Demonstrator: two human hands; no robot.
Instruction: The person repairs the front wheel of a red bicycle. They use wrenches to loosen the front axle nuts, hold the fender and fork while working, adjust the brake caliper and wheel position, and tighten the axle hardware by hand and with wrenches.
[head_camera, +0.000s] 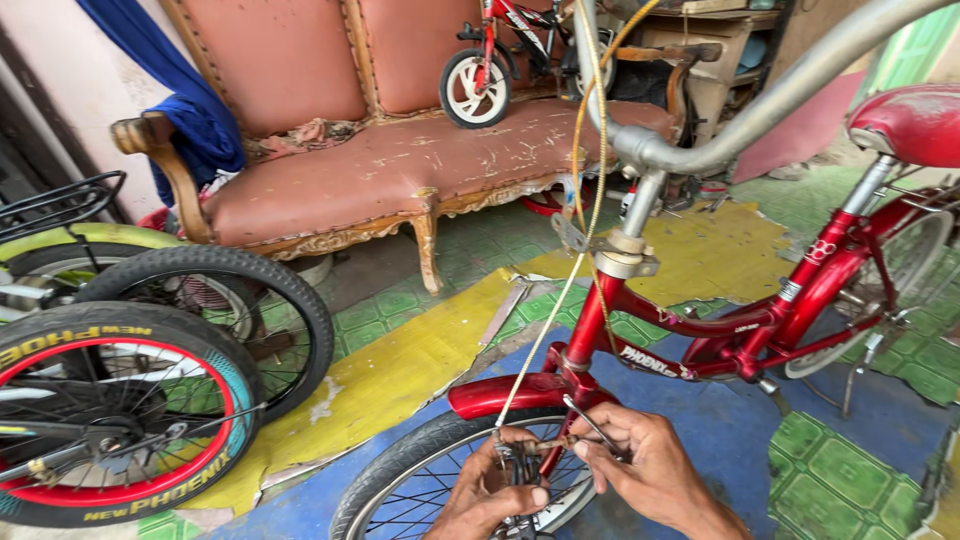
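- Left hand low in the head view, fingers curled and pinched on the front brake just above the front wheel of the red bicycle.
- Right hand just beside the left, the two nearly touching over the brake; fingers closed around a slim metal tool that points up and left toward the fork.
- Brake cable running taut from the brake at the hands, up past the red mudguard, along the head tube and on toward the grey handlebar.
- Red bicycle upright on blue and green tiled floor, frame slanting right to a red saddle at the picture's right edge, rear wheel partly visible below it.
- To the left, well apart from the hands: two more bicycle wheels leaning close together, the nearer with a red rim and teal stripe.
- Behind, a worn pink sofa with carved wooden arms; a small red children's bike standing on its seat, blue cloth draped over its left arm.
- Yellow floor sheet, torn at the edges, between sofa and red bicycle.
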